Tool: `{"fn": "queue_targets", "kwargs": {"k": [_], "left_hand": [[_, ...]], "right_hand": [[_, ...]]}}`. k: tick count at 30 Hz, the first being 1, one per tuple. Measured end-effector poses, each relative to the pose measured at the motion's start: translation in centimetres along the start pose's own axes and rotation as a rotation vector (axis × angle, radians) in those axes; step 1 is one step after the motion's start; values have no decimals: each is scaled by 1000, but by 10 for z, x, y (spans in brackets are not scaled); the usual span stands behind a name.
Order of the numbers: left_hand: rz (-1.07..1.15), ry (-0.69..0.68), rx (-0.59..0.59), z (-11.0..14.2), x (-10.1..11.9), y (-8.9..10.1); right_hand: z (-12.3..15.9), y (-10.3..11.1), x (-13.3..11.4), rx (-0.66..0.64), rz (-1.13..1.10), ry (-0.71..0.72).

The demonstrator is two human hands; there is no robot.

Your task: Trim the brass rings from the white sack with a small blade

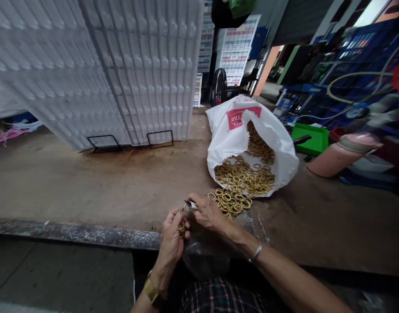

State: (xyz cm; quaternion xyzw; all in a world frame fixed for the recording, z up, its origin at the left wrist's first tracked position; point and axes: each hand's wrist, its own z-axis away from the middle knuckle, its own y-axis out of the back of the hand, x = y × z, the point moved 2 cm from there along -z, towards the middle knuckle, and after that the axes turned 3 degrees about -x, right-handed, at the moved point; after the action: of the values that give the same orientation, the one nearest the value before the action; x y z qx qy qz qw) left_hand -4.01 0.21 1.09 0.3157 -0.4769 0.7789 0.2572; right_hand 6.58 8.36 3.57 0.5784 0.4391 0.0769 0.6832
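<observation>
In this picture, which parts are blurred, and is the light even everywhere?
Head view: the bottle at right looks smeared, while the bag and rings are clearer; same head view: uneven light, bright at top right, dim around the shirt.

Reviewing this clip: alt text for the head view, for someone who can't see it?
A person's left hand holds golden rings while the right hand holds what looks like a small blade close beside them, at a table edge. More rings spill from an open white sack; ribbed plastic sheets stand behind.
</observation>
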Motion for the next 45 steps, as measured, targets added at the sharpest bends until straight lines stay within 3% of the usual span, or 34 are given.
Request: {"fn": "queue_targets", "kwargs": {"k": [4, 7, 10, 17, 21, 24, 30, 45], "left_hand": [[-215, -57, -21, 0, -4, -1], [-333, -71, -27, -1, -8, 1], [-418, -129, 40, 0, -10, 2], [-627, -288, 140, 3, -7, -3], [-712, -355, 74, 5, -4, -5], [-705, -281, 20, 6, -3, -5], [-520, 26, -83, 7, -8, -2], [-376, 12, -173, 14, -10, -1]], "right_hand": [[12, -3, -9, 15, -239, 39], [12, -6, -7, 49, -366, -45], [11, -6, -5, 65, -451, -141], [17, -6, -3, -116, -667, -326], [18, -11, 0, -119, -709, -340], [15, -14, 2, -72, -729, -281], [14, -12, 0, 16, -663, -282], [20, -8, -8, 9, -717, -193]]}}
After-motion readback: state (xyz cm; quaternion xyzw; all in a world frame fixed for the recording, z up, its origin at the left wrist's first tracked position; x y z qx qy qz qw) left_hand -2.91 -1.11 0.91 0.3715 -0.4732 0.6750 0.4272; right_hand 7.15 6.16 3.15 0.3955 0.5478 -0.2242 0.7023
